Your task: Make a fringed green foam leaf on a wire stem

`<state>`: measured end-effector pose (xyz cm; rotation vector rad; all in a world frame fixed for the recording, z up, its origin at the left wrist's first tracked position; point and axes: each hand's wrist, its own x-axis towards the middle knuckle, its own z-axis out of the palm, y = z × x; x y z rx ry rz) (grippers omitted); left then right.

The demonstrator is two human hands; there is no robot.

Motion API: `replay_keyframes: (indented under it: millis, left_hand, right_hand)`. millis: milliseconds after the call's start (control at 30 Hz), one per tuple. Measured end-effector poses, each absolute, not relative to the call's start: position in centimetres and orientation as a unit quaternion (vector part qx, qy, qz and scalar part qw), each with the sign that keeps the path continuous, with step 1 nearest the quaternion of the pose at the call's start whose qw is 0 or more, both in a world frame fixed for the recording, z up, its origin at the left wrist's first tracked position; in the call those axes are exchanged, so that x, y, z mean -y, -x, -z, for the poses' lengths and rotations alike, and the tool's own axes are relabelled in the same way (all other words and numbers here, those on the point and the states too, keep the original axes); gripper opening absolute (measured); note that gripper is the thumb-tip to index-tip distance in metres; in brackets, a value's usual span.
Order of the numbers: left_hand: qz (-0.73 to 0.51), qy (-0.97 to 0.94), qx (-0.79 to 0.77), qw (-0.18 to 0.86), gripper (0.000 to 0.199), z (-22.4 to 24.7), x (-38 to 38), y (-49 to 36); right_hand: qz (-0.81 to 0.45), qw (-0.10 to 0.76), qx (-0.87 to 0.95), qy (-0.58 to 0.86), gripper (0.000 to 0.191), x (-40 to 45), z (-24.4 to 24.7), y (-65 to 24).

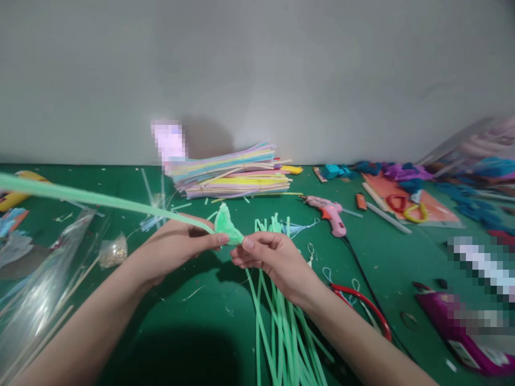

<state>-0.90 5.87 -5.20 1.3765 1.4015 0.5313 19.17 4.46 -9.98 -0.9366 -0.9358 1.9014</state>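
Observation:
Above the table, between my hands, is a small light-green fuzzy piece, bent into a folded, leaf-like shape. My left hand pinches its left side between thumb and fingers. At its lower right tip, my right hand grips it with thumb and forefinger. From my left hand a long light-green pipe cleaner runs off to the left edge of the view. Below my right hand lies a loose bunch of green pipe cleaners, partly hidden by the hand and forearm.
Bundled multicoloured pipe cleaners lie against the wall. A pink glue gun with a black cord rests right of centre. Red-handled pliers sit beside my right forearm. Plastic bags are at left, scissors and a purple packet at right.

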Motion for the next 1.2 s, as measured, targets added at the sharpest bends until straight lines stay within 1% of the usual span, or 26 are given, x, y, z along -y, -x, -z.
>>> replay_keyframes:
  millis: [100,233,300,467,533,633,800,867,967,1033,1133,1200]
  left_hand:
    - [-0.207,-0.583,-0.590,0.519,0.031,5.3,-5.9,1.0]
    - [-0.170,-0.611,-0.571,0.521,0.032,5.0,-6.0,1.7]
    - [-0.177,-0.602,-0.559,0.542,0.031,5.1,-6.0,2.0]
    - [-0.224,-0.534,-0.560,0.593,0.031,5.5,-5.8,2.0]
    - [-0.234,-0.517,-0.556,0.607,0.029,5.6,-5.8,1.9]
    - [-0.238,-0.506,-0.559,0.612,0.027,5.6,-5.8,1.8]
    - [-0.256,-0.510,-0.561,0.600,0.025,6.3,-5.8,1.2]
    - [-0.255,-0.518,-0.552,0.602,0.024,6.6,-5.6,0.6]
    - [-0.238,-0.532,-0.533,0.613,0.021,6.6,-5.2,-0.1]
    - [-0.232,-0.535,-0.524,0.621,0.022,6.5,-5.1,-0.2]
    - [-0.235,-0.545,-0.516,0.618,0.023,6.2,-5.0,0.1]
    - [-0.234,-0.557,-0.512,0.611,0.021,6.2,-5.1,0.2]
  right_hand:
    - [-0.727,0.420,0.377,0.391,0.025,-4.4,10.0,-19.0]
    - [-0.739,0.424,0.362,0.378,0.024,-4.5,10.2,-19.0]
    - [-0.754,0.419,0.349,0.365,0.024,-4.5,10.2,-19.0]
    - [-0.784,0.413,0.322,0.333,0.032,-4.5,10.0,-19.0]
    - [-0.795,0.421,0.305,0.313,0.030,-4.6,10.1,-19.0]
    - [-0.802,0.429,0.289,0.298,0.020,-4.9,10.7,-19.1]
    - [-0.743,0.439,0.387,0.325,0.031,-4.8,12.1,-18.5]
    - [-0.702,0.447,0.434,0.344,0.030,-4.8,12.4,-18.1]
    - [-0.634,0.489,0.477,0.363,0.022,-5.0,12.6,-18.0]
    - [-0.614,0.504,0.485,0.365,0.021,-5.1,12.7,-18.2]
    - [-0.614,0.499,0.500,0.353,0.022,-5.1,12.8,-18.5]
    - [-0.596,0.497,0.530,0.343,0.030,-5.0,12.8,-18.5]
